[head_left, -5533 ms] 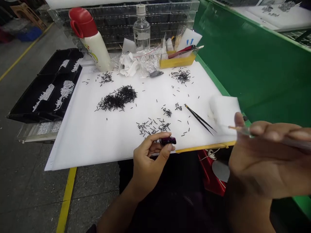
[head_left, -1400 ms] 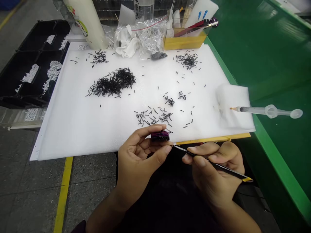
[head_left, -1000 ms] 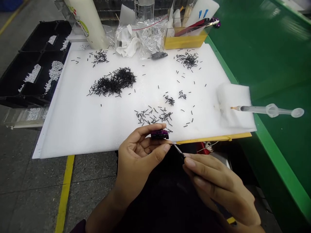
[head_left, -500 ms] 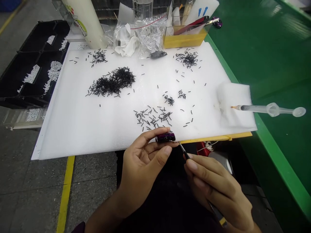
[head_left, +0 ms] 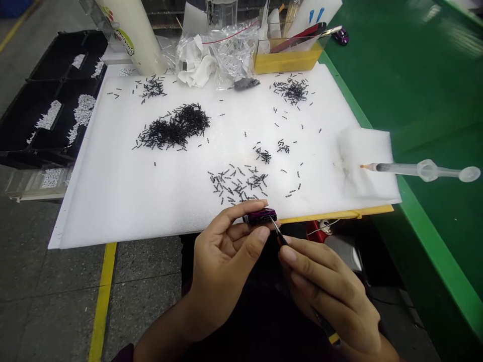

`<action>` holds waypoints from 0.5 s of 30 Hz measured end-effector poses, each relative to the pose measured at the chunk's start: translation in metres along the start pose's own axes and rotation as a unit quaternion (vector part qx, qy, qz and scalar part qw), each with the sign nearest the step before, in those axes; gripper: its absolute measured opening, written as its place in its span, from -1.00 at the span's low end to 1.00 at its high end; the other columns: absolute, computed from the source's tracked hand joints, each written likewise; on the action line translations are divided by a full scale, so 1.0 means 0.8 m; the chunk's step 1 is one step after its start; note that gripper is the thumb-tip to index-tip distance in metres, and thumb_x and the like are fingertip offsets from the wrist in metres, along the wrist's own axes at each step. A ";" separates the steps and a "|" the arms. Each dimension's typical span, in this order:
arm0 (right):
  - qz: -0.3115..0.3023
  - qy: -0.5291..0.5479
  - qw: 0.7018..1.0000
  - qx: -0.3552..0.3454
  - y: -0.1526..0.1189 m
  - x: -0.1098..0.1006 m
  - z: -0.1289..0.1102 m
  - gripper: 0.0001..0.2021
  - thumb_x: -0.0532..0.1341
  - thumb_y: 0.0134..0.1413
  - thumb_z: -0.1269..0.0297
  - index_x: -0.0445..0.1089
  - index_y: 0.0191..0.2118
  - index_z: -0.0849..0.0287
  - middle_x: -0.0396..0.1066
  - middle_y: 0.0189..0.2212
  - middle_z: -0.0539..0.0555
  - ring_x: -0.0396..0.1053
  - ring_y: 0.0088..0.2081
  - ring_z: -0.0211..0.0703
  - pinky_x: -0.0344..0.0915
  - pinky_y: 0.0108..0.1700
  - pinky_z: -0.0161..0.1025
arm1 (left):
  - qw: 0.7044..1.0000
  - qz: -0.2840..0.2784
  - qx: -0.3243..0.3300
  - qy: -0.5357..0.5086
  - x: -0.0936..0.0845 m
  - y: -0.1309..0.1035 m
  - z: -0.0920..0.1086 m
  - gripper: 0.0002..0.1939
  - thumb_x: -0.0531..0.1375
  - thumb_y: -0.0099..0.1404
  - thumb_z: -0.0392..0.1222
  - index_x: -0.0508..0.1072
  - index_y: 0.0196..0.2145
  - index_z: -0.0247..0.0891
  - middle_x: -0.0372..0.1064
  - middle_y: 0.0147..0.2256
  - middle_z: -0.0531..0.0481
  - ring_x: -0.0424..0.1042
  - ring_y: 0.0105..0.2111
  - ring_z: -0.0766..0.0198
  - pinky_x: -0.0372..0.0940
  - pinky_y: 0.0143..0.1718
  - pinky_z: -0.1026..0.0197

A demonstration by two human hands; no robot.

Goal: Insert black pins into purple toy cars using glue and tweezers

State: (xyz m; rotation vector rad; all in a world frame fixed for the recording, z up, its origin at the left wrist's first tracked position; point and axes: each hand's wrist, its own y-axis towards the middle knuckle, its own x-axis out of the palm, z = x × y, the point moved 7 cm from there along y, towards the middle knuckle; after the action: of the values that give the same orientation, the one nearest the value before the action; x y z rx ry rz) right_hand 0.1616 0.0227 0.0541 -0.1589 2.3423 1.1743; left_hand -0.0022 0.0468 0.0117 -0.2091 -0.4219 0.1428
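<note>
My left hand is closed around a small glossy purple-and-black piece shaped like a toy car, gripping it between fingers and thumb at the front edge of the white foam sheet. Pinched in my right hand are dark-handled tweezers, whose silver tip meets the right end of the car. Whether the tip holds a tiny part cannot be made out. Just beyond my left fingers, small black strips lie scattered on the foam.
A larger heap of black strips lies farther left. A syringe rests on a folded foam pad at right. Behind stand a bottle, a crumpled plastic bag and a yellow-based tool box. Black trays sit at left.
The tweezers' tip has moved up and left, from beside the car onto its right end. My left hand has shifted slightly right, with the car tilted to show more purple.
</note>
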 end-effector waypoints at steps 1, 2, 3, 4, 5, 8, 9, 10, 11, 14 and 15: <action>0.007 0.002 1.000 -0.005 0.000 0.001 0.000 -0.73 0.37 0.15 0.72 0.60 -0.20 0.18 0.71 -0.06 0.11 0.72 -0.03 0.11 0.79 -0.07 -0.11 | 1.000 0.001 0.002 -0.001 0.000 0.000 0.000 -0.80 0.44 0.44 -0.26 0.69 -0.01 -0.09 0.74 -0.05 0.05 0.75 -0.08 0.24 0.60 -0.06 0.45; 0.011 0.006 1.000 -0.010 0.000 0.002 0.000 -0.75 0.36 0.15 0.72 0.60 -0.22 0.21 0.71 -0.06 0.12 0.71 -0.01 0.08 0.77 -0.03 -0.15 | 1.000 0.002 0.004 -0.003 -0.001 0.000 0.001 -0.82 0.44 0.44 -0.25 0.70 -0.02 -0.09 0.74 -0.06 0.05 0.75 -0.09 0.25 0.60 -0.07 0.45; 0.014 0.010 1.000 -0.016 -0.001 0.003 0.000 -0.76 0.35 0.15 0.73 0.59 -0.22 0.23 0.72 -0.06 0.13 0.71 0.01 0.06 0.75 0.01 -0.18 | 1.000 0.004 0.006 -0.003 -0.001 0.000 0.001 -0.84 0.44 0.44 -0.23 0.70 -0.03 -0.10 0.75 -0.07 0.06 0.75 -0.11 0.26 0.59 -0.08 0.46; 0.014 0.016 1.000 -0.020 -0.001 0.004 -0.001 -0.76 0.35 0.15 0.74 0.59 -0.23 0.25 0.72 -0.05 0.14 0.69 0.04 0.04 0.74 0.06 -0.19 | 1.000 0.007 0.008 -0.003 -0.002 0.000 0.001 -0.86 0.44 0.44 -0.22 0.70 -0.05 -0.11 0.75 -0.07 0.06 0.76 -0.12 0.27 0.59 -0.09 0.47; 0.013 0.021 0.999 -0.023 -0.002 0.005 -0.001 -0.77 0.35 0.15 0.74 0.59 -0.22 0.27 0.71 -0.04 0.15 0.68 0.08 0.03 0.72 0.09 -0.20 | 1.000 0.010 0.010 -0.002 -0.003 0.001 0.001 -0.87 0.44 0.45 -0.21 0.70 -0.06 -0.11 0.74 -0.07 0.06 0.76 -0.14 0.28 0.59 -0.10 0.48; -0.003 0.031 0.999 -0.026 -0.008 0.007 -0.001 -0.77 0.35 0.16 0.75 0.59 -0.19 0.30 0.69 0.03 0.17 0.65 0.14 0.02 0.69 0.15 -0.19 | 1.000 0.014 0.017 0.003 -0.004 0.002 0.001 -0.90 0.43 0.46 -0.19 0.69 -0.07 -0.12 0.73 -0.05 0.06 0.76 -0.17 0.30 0.60 -0.12 0.46; -0.010 0.033 0.999 -0.025 -0.010 0.008 -0.001 -0.77 0.36 0.16 0.74 0.59 -0.18 0.30 0.69 0.05 0.17 0.64 0.16 0.02 0.69 0.17 -0.17 | 1.000 0.015 0.019 0.003 -0.004 0.003 0.000 -0.90 0.43 0.46 -0.19 0.69 -0.07 -0.12 0.73 -0.04 0.06 0.76 -0.17 0.29 0.61 -0.11 0.44; -0.012 0.034 0.999 -0.022 -0.013 0.008 -0.001 -0.77 0.36 0.16 0.74 0.59 -0.17 0.30 0.67 0.08 0.17 0.63 0.17 0.03 0.69 0.17 -0.15 | 1.000 0.015 0.023 0.002 -0.004 0.003 0.000 -0.90 0.43 0.46 -0.19 0.69 -0.08 -0.13 0.72 -0.03 0.06 0.76 -0.17 0.29 0.62 -0.11 0.42; -0.010 0.036 0.999 -0.021 -0.016 0.008 0.000 -0.76 0.36 0.16 0.75 0.59 -0.16 0.30 0.66 0.11 0.16 0.63 0.17 0.03 0.70 0.17 -0.12 | 1.000 0.015 0.028 0.001 -0.005 0.004 0.000 -0.91 0.43 0.46 -0.19 0.69 -0.09 -0.14 0.72 -0.03 0.06 0.76 -0.18 0.28 0.62 -0.11 0.40; 0.009 0.040 0.999 -0.010 -0.021 0.007 0.001 -0.70 0.33 0.15 0.80 0.59 -0.13 0.30 0.61 0.19 0.11 0.64 0.16 0.04 0.72 0.15 -0.06 | 0.999 0.012 0.041 -0.007 -0.006 0.005 0.000 -0.92 0.43 0.46 -0.20 0.69 -0.11 -0.15 0.72 -0.05 0.05 0.76 -0.19 0.27 0.63 -0.13 0.40; 0.014 0.040 0.999 -0.008 -0.021 0.007 0.001 -0.69 0.33 0.15 0.81 0.60 -0.13 0.30 0.60 0.20 0.10 0.64 0.16 0.04 0.73 0.14 -0.06 | 0.999 0.011 0.044 -0.010 -0.006 0.005 0.000 -0.93 0.43 0.46 -0.20 0.69 -0.11 -0.16 0.72 -0.06 0.05 0.76 -0.19 0.27 0.63 -0.13 0.40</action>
State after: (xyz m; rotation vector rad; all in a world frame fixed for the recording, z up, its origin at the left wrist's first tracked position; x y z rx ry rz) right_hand 0.1628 0.0135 0.0388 -0.1833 2.4127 1.2214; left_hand -0.0067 0.0497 0.0091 -0.1264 -0.4329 0.1847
